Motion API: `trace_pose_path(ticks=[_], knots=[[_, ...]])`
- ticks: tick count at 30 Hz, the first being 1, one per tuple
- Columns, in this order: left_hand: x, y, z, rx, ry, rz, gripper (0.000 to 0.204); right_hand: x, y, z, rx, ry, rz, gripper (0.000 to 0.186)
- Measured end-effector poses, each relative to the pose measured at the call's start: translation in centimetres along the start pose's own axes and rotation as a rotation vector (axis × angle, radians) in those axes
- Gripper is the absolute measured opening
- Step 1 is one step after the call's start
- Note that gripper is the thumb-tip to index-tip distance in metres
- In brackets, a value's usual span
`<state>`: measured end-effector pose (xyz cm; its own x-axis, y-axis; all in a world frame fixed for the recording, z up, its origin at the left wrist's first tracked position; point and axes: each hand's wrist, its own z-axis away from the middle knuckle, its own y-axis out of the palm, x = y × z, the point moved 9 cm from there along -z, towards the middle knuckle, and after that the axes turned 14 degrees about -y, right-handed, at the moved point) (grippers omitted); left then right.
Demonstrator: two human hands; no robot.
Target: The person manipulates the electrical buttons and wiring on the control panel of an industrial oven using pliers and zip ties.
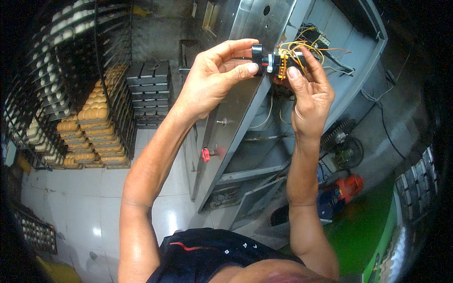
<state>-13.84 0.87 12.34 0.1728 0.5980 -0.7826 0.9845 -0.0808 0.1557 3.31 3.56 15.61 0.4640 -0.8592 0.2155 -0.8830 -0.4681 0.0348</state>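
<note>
a black cylindrical part (276, 66) with thin yellow wires (298, 43) is held beside a silver steel cabinet (236, 120); its black end is pinched by the nearly closed left hand (213, 73), its wired end by the curled right hand (312, 96).

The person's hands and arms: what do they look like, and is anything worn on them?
The left hand and right hand are both human and bare, with no gloves, rings or watch that I can see. No sleeve covers the visible left arm or right arm. The dark top has a curved red stripe and small white marks.
</note>
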Motion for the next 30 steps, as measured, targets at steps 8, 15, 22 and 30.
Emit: trace_pose_path(ticks=[8,15,22,30], knots=[[0.1,-0.19,0.14,-0.004,-0.03,-0.031,0.048,-0.23,-0.21,0.24,0.018,-0.001,0.003,0.045],[-0.33,-0.06,0.38,-0.032,0.0,-0.084,0.048,-0.27,-0.22,0.44,0.008,0.014,-0.01,0.046],[-0.28,0.27,0.34,-0.037,0.016,-0.08,0.048,-0.62,-0.62,0.36,0.001,0.021,0.022,0.04],[0.06,0.24,0.13,-0.032,0.014,-0.06,0.047,-0.72,-0.76,0.22,0.01,-0.001,0.051,0.039]])
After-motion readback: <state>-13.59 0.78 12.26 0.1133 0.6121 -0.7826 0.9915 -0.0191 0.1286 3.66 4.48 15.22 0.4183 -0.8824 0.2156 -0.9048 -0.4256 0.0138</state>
